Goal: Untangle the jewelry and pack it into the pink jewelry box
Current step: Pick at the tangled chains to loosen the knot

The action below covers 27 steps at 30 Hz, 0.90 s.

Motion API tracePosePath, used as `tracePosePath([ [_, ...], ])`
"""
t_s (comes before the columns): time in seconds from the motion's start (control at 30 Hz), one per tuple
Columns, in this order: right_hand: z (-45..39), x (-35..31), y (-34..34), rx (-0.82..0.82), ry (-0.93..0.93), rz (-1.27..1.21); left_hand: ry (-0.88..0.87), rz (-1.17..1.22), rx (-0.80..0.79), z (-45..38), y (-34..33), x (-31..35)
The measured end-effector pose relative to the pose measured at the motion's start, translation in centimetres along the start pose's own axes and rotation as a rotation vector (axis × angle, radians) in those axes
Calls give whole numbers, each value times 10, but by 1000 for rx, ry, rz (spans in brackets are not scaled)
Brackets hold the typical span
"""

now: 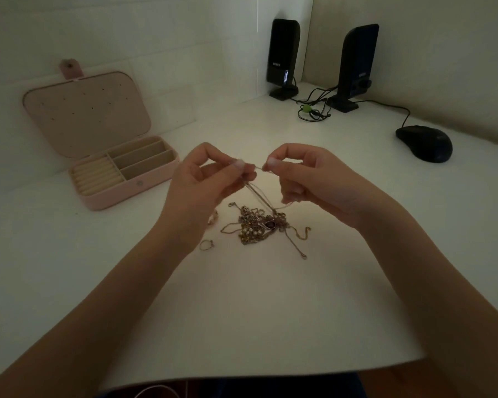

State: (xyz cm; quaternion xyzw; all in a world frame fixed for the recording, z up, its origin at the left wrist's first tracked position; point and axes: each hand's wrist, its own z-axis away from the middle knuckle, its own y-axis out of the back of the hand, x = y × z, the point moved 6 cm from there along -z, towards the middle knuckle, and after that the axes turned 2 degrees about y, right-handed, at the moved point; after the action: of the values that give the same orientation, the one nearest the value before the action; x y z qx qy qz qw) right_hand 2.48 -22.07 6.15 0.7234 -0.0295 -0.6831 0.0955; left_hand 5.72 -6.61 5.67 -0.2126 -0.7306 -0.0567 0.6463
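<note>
Box (127, 191) left on desk (270, 311); chain pile (259, 225) centre; speakers (282, 53) & mouse (424, 143) behind, right.

Overall light: dim and murky, with a greenish-grey cast on my white desk (270, 311).
Brightest patch: a soft warm pool just below my left hand (202, 182) and right hand (308, 179), over the tangled jewelry (259, 225).
Falloff: the desk darkens steadily away from my hands, towards every corner.
Shadows: faint and soft-edged; my forearms read as dark shapes.
Glare: one small bright reflection on the left speaker (282, 53), far beyond my right hand.
Sharpness: slightly soft; the thin chain (256, 193) between my fingers is hard to trace.
Distortion: wide-angle; the desk's near edge bows and my forearms flare.
</note>
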Motion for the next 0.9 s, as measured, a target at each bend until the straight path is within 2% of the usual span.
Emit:
tracePosePath([
  [0.07, 0, 0, 2, 12, -11, 82, 24, 74, 55, -3, 9, 2],
  [0.17, -3, 3, 8, 46, -30, 202, 8, 11, 107, -6, 18, 6],
  [0.3, -9, 15, 17, 136, -19, 461, 62, -88, 99, -5, 16, 1],
  [0.4, -10, 14, 21, 248, 87, 663, 110, -102, 59, -4, 11, -3],
  [0.47, -7, 1, 16, 295, 230, 632, 140, -96, 38, -2, 8, -6],
  [0.57, 2, -14, -6, 216, 378, 553, 176, -73, 23, 1, 5, -9],
  [0.63, 5, -11, -21, 199, 403, 609, 191, -84, 22, 3, 3, -11],
  [0.8, 2, 0, -30, 290, 425, 592, 193, -124, 31, 4, 1, -17],
  [0.9, 0, 6, -30, 316, 369, 563, 186, -146, 45, 5, 1, -17],
])
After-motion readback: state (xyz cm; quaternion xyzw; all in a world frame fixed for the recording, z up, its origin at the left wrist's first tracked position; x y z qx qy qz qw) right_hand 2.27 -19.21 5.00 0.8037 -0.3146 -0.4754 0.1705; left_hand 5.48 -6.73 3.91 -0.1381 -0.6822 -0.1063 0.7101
